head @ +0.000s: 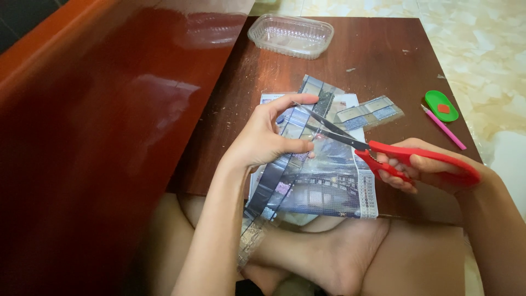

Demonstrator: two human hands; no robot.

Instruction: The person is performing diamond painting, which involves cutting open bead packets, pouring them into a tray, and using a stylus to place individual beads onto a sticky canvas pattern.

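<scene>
Left hand [263, 143]: grip pinched on long dark printed-canvas strip [285, 170], over low brown wooden surface [383, 60] | Right hand [424, 170]: grip closed through red-handled steel scissors [372, 148], blades parted at strip | Advice: keep strip taut, blades square, fingers off the cut line | Nearby: clear plastic tray [290, 35]

The canvas sheet [329, 186] is taking up the middle of the small table [383, 60], with cut strips [370, 112] lying across it. Bare wood is showing between the sheet and the plastic tray [290, 35] at the far edge. A green tray [441, 105] and pink pen [444, 127] are crowding the right edge (close together). A tall red-brown panel [109, 137] is walling off the left.
</scene>
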